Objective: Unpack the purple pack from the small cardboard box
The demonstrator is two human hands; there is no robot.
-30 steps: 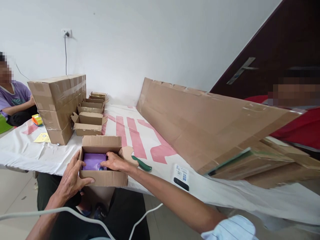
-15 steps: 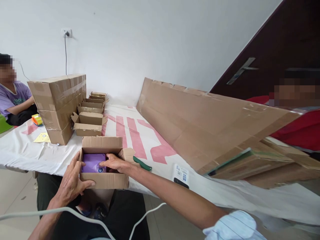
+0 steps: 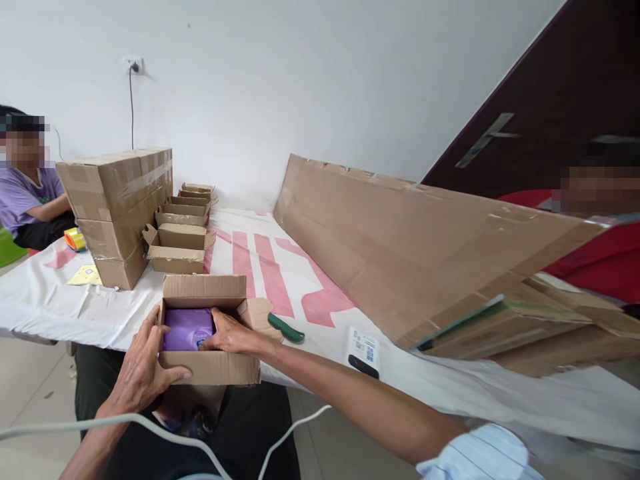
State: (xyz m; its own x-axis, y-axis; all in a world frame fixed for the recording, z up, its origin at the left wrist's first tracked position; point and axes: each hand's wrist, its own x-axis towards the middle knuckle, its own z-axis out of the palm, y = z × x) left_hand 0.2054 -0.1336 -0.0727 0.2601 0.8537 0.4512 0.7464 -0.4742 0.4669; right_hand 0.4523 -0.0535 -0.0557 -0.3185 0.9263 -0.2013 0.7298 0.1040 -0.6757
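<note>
A small open cardboard box (image 3: 210, 367) stands at the table's near edge with its flaps raised. Inside it, toward the left end, lies a purple packet (image 3: 186, 328), likely a pack of tissues or pads. My left hand (image 3: 143, 363) grips the box's left end, its thumb along the near wall and fingers over the left rim. My right hand (image 3: 227, 331) reaches into the box over its right end, fingers closed against the packet's right side; the fingertips are partly hidden. A green-handled tool (image 3: 286, 328) lies just right of the box.
Sealed cartons (image 3: 114, 220) are stacked at left, beside a row of open boxes (image 3: 177, 259). A large cardboard panel (image 3: 400, 233) leans along the right. A white device (image 3: 364, 350) and a tape roll (image 3: 74, 240) lie on the table. Two people sit nearby; a white cable (image 3: 125, 420) crosses in front.
My right hand has drawn slightly back from the packet's top toward its right side. The box has shifted a little nearer. The person at left has turned their head.
</note>
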